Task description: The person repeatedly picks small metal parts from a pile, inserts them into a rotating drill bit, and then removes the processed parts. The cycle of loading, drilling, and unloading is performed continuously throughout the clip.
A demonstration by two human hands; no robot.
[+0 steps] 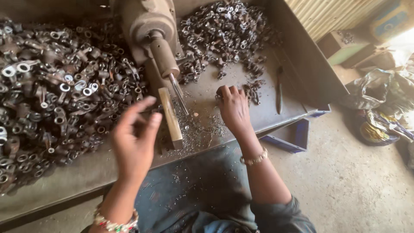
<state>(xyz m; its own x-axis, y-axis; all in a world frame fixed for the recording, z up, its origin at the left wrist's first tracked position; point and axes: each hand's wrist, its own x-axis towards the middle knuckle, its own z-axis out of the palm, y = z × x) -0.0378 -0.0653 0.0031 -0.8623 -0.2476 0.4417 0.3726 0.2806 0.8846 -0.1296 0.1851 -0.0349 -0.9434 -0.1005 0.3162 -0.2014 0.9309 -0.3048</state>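
Our left hand (134, 142) hovers open, blurred, near the big left pile of metal parts (56, 99). Right hand (233, 108) lies knuckles-up on the tray (297, 97), fingers curled; grip unclear. Best pick one part cleanly, clear of the reamer (177, 92).

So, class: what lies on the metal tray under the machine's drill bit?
Under the drill bit, fine metal shavings litter the metal tray beside a wooden block. Whatever lies beneath the block is hidden.
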